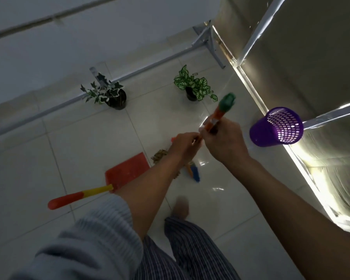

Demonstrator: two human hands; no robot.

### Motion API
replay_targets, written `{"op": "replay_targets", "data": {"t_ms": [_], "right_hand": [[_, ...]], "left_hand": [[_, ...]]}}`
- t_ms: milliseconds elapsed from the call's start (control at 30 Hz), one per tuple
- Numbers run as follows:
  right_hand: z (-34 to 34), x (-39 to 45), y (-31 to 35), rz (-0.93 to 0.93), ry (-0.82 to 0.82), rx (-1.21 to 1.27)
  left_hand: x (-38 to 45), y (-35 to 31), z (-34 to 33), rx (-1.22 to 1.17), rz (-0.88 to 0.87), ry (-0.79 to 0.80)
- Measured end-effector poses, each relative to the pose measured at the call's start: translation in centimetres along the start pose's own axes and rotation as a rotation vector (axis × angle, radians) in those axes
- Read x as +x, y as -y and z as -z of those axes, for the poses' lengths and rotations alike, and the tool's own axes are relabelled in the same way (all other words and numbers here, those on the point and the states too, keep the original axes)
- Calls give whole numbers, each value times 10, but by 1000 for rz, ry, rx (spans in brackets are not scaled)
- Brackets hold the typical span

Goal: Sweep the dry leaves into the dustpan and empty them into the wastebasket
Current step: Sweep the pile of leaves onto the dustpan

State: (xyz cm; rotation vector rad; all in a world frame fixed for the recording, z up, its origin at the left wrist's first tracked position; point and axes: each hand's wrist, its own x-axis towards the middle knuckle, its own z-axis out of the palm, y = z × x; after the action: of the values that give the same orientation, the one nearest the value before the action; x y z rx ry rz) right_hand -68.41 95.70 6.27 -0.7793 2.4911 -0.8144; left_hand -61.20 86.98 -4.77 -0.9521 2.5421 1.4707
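Note:
Both hands hold a broom whose orange handle (215, 118) ends in a green cap. My right hand (224, 140) grips the handle high up; my left hand (185, 145) grips it just below. The broom's blue and orange bristles (194, 171) touch the tiled floor under my left forearm. A small pile of dry leaves (160, 155) lies beside the bristles, partly hidden by my left arm. The red dustpan (127, 171) lies flat on the floor left of the leaves, its yellow and red handle (79, 197) pointing left. The purple mesh wastebasket (276, 127) stands to the right.
Two potted plants stand on the tiles farther back, one dark-leaved (111, 94), one green and white (194, 85). A metal frame rail (150, 63) runs along the wall behind them. A lit metal rack (271, 93) borders the right side. My foot (181, 208) is below the broom.

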Motion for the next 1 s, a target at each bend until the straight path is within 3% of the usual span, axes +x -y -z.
{"op": "replay_targets", "data": {"t_ms": [367,533,767,1000], "right_hand": [[28,2,-8,91,-116,65],[27,-11,-14,133,-148,-48],[31,-26,0,206,-168,-149],[8,-49,0,157,-144,-105]], "left_hand": [[2,-37,2,44,-103,-64],[-5,-43,1,43,-196,-45],[-21,-43,11,55,-182,111],[-39,-23,5,134,-163,202]]}}
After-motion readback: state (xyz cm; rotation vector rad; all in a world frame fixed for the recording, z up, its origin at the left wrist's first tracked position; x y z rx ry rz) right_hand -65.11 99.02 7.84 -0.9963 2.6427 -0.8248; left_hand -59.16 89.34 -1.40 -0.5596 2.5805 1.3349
